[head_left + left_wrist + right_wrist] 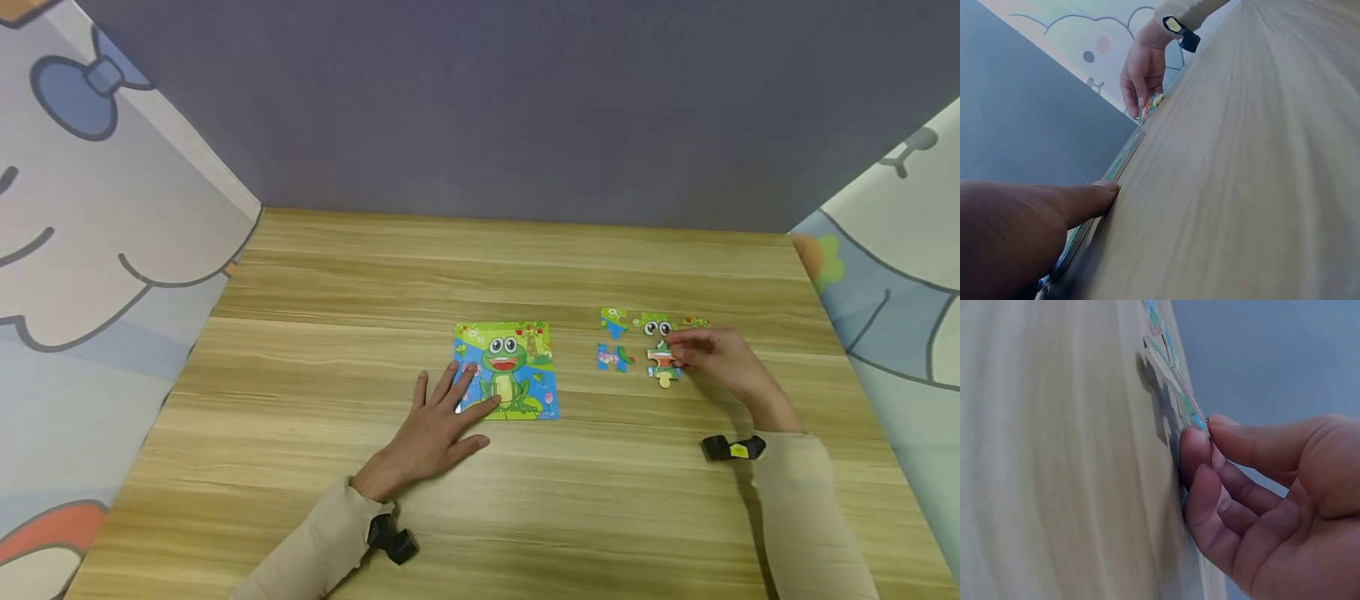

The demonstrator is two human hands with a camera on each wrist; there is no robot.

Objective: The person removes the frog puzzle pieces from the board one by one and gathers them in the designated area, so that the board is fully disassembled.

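A square frog picture board (pixel 512 367) lies flat on the wooden table (pixel 480 275). My left hand (pixel 442 414) rests flat and open on the table, its fingers over the board's lower left corner (pixel 1094 203). To the right lie several loose puzzle pieces (pixel 615 357). My right hand (pixel 712 354) pinches one of them, a piece with the frog's mouth (pixel 663 360), between thumb and fingers (pixel 1200 447). That piece is tilted up off the table at one edge (pixel 1172 387). A piece with the frog's eyes (pixel 656 324) sits just beyond it.
Cartoon-printed panels stand at the left (pixel 97 233) and right (pixel 892 267) sides, and a grey wall (pixel 510 108) closes the back. A black band with a camera is on each wrist (pixel 733 448).
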